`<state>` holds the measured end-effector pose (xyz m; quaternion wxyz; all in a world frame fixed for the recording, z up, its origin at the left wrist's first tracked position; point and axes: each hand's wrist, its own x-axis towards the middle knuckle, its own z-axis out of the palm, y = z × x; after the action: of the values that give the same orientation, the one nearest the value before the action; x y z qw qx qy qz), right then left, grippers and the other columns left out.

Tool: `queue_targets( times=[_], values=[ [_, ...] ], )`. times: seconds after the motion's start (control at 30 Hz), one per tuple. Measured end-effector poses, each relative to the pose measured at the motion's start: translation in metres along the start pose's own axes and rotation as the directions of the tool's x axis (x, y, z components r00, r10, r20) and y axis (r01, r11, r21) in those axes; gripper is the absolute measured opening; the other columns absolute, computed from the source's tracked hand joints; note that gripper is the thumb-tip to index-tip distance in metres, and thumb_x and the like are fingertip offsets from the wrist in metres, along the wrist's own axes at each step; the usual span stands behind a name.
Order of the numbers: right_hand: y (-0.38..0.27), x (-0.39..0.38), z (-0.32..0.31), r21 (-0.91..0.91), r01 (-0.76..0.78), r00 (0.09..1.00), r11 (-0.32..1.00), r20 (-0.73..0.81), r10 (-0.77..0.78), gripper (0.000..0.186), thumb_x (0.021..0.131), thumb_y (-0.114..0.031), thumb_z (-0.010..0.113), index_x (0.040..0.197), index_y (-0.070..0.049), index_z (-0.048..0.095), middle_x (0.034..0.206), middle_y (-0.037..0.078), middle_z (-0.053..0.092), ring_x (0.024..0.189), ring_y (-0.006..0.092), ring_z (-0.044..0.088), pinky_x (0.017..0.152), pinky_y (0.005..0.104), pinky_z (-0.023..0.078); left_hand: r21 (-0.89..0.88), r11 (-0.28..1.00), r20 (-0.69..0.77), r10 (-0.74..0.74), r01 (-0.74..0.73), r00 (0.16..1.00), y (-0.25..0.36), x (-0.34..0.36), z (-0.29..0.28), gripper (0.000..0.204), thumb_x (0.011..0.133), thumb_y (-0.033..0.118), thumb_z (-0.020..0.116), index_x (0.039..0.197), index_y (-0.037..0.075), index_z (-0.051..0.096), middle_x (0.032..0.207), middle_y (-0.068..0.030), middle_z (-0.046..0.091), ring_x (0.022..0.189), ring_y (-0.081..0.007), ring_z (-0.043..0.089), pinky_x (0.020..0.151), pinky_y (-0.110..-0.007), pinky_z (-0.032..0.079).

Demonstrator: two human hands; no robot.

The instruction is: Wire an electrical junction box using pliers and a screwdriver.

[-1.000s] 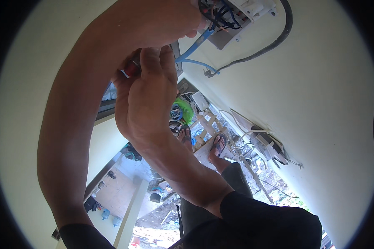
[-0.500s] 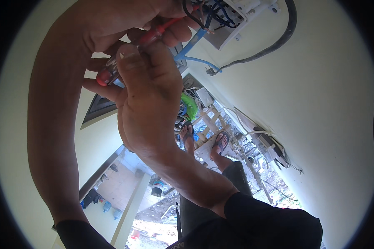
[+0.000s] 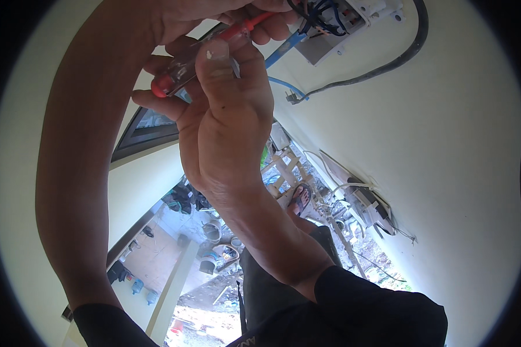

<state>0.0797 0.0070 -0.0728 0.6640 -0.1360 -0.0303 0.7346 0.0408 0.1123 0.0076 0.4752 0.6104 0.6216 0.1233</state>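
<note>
A screwdriver with a clear, red-ended handle (image 3: 182, 69) and a red shaft slants up toward the top edge. My right hand (image 3: 231, 110) is closed around its handle, the thumb lying along the near side and fingertips showing beyond it. My left hand (image 3: 208, 10) reaches over from the left, partly cut off by the top edge. Its fingers are curled by the shaft, close to dark wires (image 3: 321, 17); what they pinch is hidden. These wires come from an open white electrical box (image 3: 362, 29) on the wall. The screwdriver's tip is out of sight.
A black cable (image 3: 382, 70) loops down from the box to a plug (image 3: 293, 98). Blue conduit (image 3: 285, 49) runs below the box. Far below are a wooden stand (image 3: 286, 168) under my sandalled foot (image 3: 300, 196), buckets (image 3: 209, 261) and a window frame (image 3: 145, 136).
Both hands and the screwdriver have shifted right and slightly up in view. The box also sits farther right. One foot is now hidden behind my right arm.
</note>
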Motion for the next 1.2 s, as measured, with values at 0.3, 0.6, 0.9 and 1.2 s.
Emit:
queue_targets(
  times=[0.3,0.6,0.9,1.2],
  values=[
    [0.007,0.005,-0.008,0.021,0.036,0.999,0.999,-0.015,-0.036,0.022,0.099,-0.012,0.053,0.119,-0.005,0.047,0.093,0.011,0.063,0.075,0.0185,0.066,0.054,0.033,0.058,-0.094,0.994,0.007,-0.056,0.056,0.998,0.003,0.006,0.005,0.015,0.088,0.005,0.059,0.094,-0.002,0.071,0.081,-0.0123,0.069,0.075,-0.019,0.065,0.069,-0.031,0.051],
    [0.005,-0.007,0.0,0.244,0.009,0.994,0.97,0.099,-0.034,0.029,0.106,-0.033,0.039,0.119,-0.008,0.045,0.084,0.008,0.061,0.063,0.0181,0.061,0.05,0.0333,0.049,-0.089,0.987,0.056,-0.132,0.137,0.99,0.006,-0.002,-0.005,0.016,0.086,0.0,0.054,0.094,-0.004,0.068,0.082,-0.0131,0.068,0.076,-0.0215,0.065,0.073,-0.032,0.051],
    [0.006,-0.003,0.021,0.237,-0.052,0.98,0.97,-0.172,0.095,0.032,0.105,-0.042,0.035,0.1,-0.011,0.044,0.066,0.001,0.046,0.048,0.0109,0.04,0.044,0.0277,0.032,-0.216,0.969,0.011,0.122,-0.117,0.992,-0.009,0.005,0.001,0.014,0.086,0.001,0.055,0.086,-0.006,0.067,0.077,-0.0122,0.065,0.071,-0.0227,0.062,0.074,-0.031,0.05],
    [0.002,0.002,0.037,0.165,0.02,0.906,0.986,-0.419,0.052,0.035,0.103,-0.048,0.039,0.096,-0.013,0.044,0.067,0.0,0.048,0.051,0.0109,0.043,0.045,0.028,0.034,-0.033,0.995,0.049,0.093,-0.092,0.994,-0.004,0.011,0.004,0.013,0.085,0.003,0.06,0.088,-0.006,0.068,0.08,-0.0129,0.067,0.073,-0.0206,0.063,0.073,-0.032,0.05]
  ],
)
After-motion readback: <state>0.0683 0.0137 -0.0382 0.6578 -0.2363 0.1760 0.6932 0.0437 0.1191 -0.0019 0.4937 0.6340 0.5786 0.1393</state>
